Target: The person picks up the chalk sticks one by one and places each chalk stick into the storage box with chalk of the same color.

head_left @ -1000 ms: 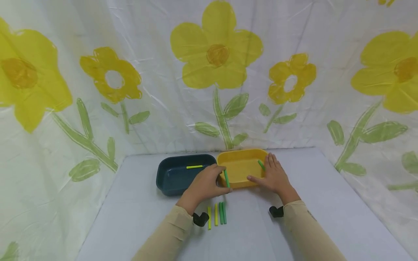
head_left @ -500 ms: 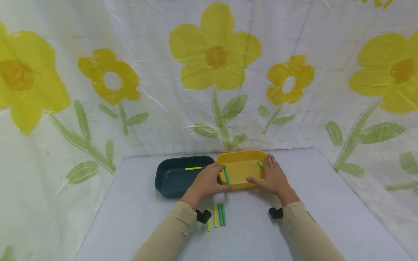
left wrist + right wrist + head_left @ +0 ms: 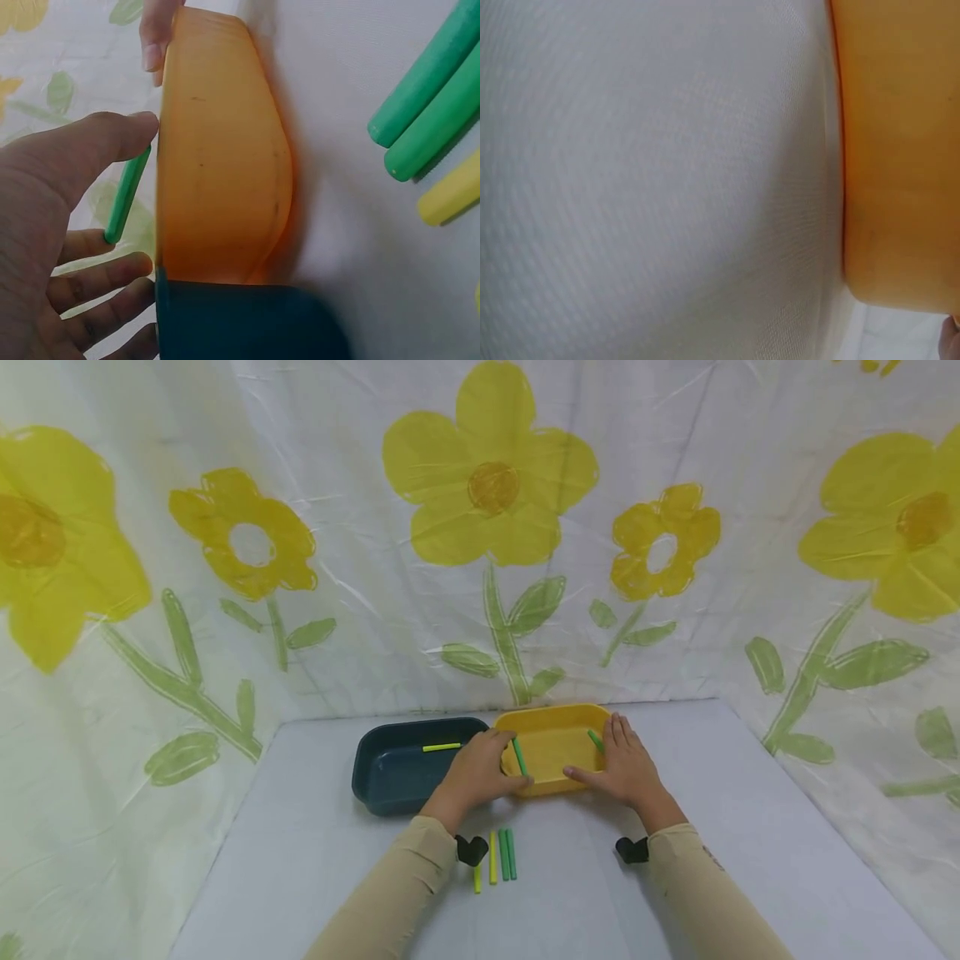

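No text, label, brand, number or sign can be read anywhere.

The right wrist view is blurred; the yellow tray (image 3: 900, 150) is cut off there, and only a fingertip edge shows beside it.

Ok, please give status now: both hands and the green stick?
Left hand pinches green stick over yellow tray. Right hand rests flat on tray's right rim. Nothing blocking.

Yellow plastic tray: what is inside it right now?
Inside the yellow plastic tray, one green stick lies near the right hand. The left hand holds another green stick over it. The hands cover part of the floor.
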A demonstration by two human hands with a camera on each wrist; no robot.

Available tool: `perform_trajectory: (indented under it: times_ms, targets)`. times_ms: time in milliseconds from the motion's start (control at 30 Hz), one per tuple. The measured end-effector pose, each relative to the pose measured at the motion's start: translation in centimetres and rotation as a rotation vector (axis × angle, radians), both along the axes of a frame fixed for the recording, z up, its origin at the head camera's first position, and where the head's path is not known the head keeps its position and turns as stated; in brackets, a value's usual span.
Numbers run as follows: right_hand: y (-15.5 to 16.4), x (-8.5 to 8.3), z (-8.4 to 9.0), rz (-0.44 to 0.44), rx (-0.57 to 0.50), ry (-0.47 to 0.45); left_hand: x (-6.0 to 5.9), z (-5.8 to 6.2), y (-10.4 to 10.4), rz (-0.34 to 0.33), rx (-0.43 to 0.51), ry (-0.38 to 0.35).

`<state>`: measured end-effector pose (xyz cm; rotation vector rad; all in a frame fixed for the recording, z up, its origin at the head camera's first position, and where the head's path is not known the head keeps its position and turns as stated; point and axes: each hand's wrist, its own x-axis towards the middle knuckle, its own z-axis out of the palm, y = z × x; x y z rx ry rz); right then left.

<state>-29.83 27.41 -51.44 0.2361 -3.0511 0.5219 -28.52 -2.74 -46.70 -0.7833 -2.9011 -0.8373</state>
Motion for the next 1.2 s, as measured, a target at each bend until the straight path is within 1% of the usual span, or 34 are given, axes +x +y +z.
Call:
perform_trajectory:
  times_ms: [167, 433, 733, 900, 1000, 1100, 1200]
  targets:
    - [0.1, 0.0, -0.1, 0.001, 0.019, 0.005, 0.0, -0.1, 0.3, 0.013, -0.018, 0.008]
    - [0.2, 0.0, -0.2, 0.000, 0.030, 0.025, 0.1, 0.1, 0.4, 0.012, -0.022, 0.033]
    - [0.1, -0.1, -0.4, -0.002, 0.035, 0.024, 0.5, 0.0, 0.1, -0.001, 0.004, 0.016]
    - [0.0, 0.0, -0.4, -0.001, 0.026, 0.019, 1.1, -0.2, -0.4, -0.023, 0.017, 0.037]
    - [0.0, 0.1, -0.3, -0.001, 0.028, 0.023, 1.7, -0.1, -0.8, -0.040, 0.041, 0.042]
    - [0.0, 0.0, -0.3, -0.007, 0.032, 0.027, 2.5, 0.2, -1.0, -0.044, 0.064, 0.045]
    - [0.1, 0.0, -0.4, -0.006, 0.033, 0.026, 3.6, 0.3, -1.2, -0.042, 0.082, 0.048]
